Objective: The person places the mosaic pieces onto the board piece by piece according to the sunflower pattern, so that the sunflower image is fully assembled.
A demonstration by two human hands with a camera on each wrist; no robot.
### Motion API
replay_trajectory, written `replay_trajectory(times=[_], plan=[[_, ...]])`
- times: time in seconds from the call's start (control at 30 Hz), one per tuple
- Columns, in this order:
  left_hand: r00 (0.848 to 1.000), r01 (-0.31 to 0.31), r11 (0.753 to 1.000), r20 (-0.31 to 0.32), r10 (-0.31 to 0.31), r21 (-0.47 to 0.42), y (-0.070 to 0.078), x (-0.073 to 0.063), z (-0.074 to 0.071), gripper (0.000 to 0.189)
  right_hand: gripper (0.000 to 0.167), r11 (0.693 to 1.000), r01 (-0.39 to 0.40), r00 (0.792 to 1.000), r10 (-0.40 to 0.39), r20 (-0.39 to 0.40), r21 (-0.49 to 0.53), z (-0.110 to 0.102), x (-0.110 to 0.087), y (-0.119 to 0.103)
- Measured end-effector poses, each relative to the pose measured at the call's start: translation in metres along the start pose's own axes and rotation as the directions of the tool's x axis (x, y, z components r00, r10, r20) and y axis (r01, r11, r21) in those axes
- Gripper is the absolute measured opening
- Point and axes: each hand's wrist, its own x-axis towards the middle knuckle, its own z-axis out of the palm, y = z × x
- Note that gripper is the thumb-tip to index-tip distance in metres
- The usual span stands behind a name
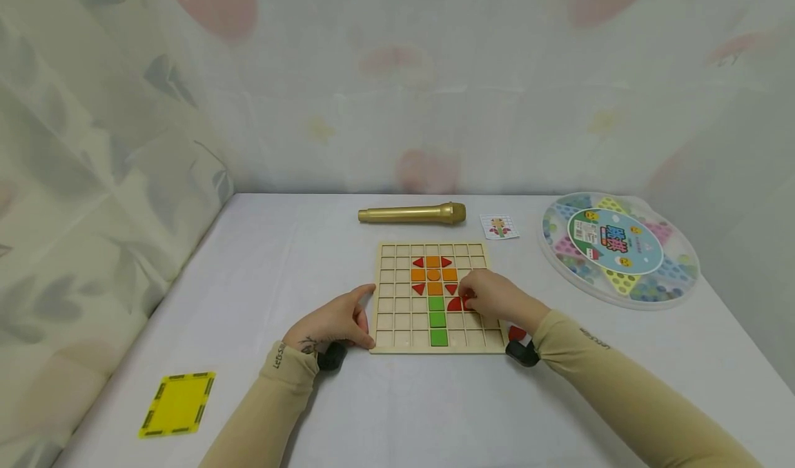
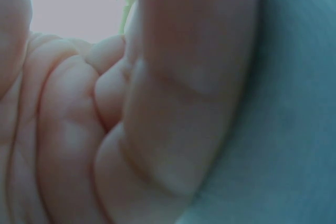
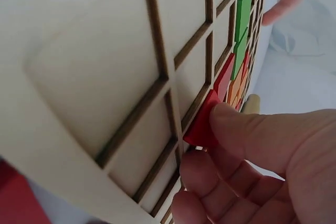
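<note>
A wooden grid board [image 1: 401,323] lies flat, with orange tiles [image 1: 433,261], red triangles [image 1: 419,289] and a column of green squares [image 1: 438,337] set in its cells. My left hand [image 1: 332,321] touches the board's left edge, thumb and forefinger spread apart; in the left wrist view its fingers fill most of the picture. On the board's right half, my right hand [image 1: 499,297] pinches a red tile [image 3: 202,124] between thumb and fingers. That tile sits at a grid cell beside another red tile [image 1: 455,304] with a curved edge. Fingertips partly cover the held tile.
Behind the board lie a gold microphone [image 1: 410,214] and a small pattern card [image 1: 499,227]. A clear game case [image 1: 671,285] stands at the right. Another red piece [image 1: 517,333] lies by the right wrist. A yellow square frame piece [image 1: 178,404] is at the front left.
</note>
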Motion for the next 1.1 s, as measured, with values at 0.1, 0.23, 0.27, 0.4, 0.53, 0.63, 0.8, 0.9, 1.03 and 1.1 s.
replay_trajectory(times=[0.1, 0.23, 0.27, 0.4, 0.53, 0.63, 0.8, 0.9, 1.03, 1.1], plan=[[1.000, -0.003, 1.000, 0.001, 0.003, 0.004, 0.000, 0.000, 0.000, 0.107, 0.009, 1.000, -0.013, 1.000, 0.013, -0.011, -0.009, 0.002, -0.001, -0.001], [1.000, -0.009, 1.000, 0.006, 0.009, -0.005, -0.001, 0.000, 0.000, 0.107, 0.007, 1.000, -0.011, 0.999, 0.011, -0.030, -0.016, 0.002, -0.002, -0.001], [1.000, -0.009, 1.000, 0.006, 0.010, -0.007, -0.001, 0.000, 0.000, 0.107, 0.006, 1.000, -0.011, 0.999, 0.011, -0.033, -0.021, 0.002, -0.002, -0.001], [1.000, -0.006, 1.000, 0.004, 0.007, -0.011, -0.001, 0.000, 0.000, 0.107, 0.002, 0.996, -0.011, 0.999, 0.008, -0.032, -0.089, 0.002, -0.004, -0.005], [1.000, -0.002, 1.000, -0.003, 0.002, -0.004, -0.001, 0.000, 0.001, 0.107, 0.005, 0.990, 0.001, 1.000, -0.005, -0.029, -0.139, 0.002, -0.007, -0.005], [1.000, -0.005, 1.000, -0.003, 0.005, 0.003, -0.001, 0.001, 0.001, 0.107, 0.012, 0.995, -0.006, 0.998, 0.000, -0.056, -0.103, -0.006, -0.011, -0.002], [1.000, -0.010, 1.000, -0.002, 0.010, 0.007, -0.001, 0.000, 0.001, 0.106, 0.033, 0.997, -0.053, 0.980, 0.043, -0.195, -0.047, -0.030, -0.021, 0.011], [1.000, -0.009, 1.000, -0.003, 0.009, 0.004, 0.000, 0.000, 0.000, 0.106, 0.041, 0.996, -0.067, 0.970, 0.051, -0.236, -0.062, -0.038, -0.029, 0.022], [1.000, -0.011, 1.000, 0.000, 0.011, 0.000, -0.001, 0.000, -0.001, 0.106, 0.046, 0.991, -0.079, 0.977, 0.056, -0.205, -0.105, -0.039, -0.040, 0.035], [1.000, -0.007, 1.000, 0.000, 0.007, -0.003, -0.001, 0.000, -0.001, 0.107, 0.045, 0.987, -0.088, 0.982, 0.063, -0.180, -0.132, -0.036, -0.045, 0.039]])
